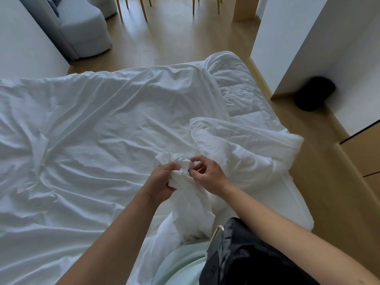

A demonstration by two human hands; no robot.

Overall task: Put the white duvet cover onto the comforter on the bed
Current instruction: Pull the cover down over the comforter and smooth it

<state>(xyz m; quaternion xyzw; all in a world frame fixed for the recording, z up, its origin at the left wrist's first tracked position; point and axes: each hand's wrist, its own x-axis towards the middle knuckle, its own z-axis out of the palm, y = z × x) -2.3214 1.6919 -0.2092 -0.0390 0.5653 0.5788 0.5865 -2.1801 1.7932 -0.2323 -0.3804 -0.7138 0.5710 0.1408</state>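
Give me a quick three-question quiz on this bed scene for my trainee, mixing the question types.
1. True or false: the left hand holds nothing.
2. Where does the quilted comforter lie uncovered? A) left side of the picture B) right side of the picture C) on the sofa
3. What does the right hand pinch?

Key: 1 false, it grips the bunched white fabric; 2 B; 3 the bunched white fabric.

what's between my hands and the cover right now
Nothing visible does: the left hand grips a bunch of the cover, the right hand pinches it, and the comforter lies just to the right.
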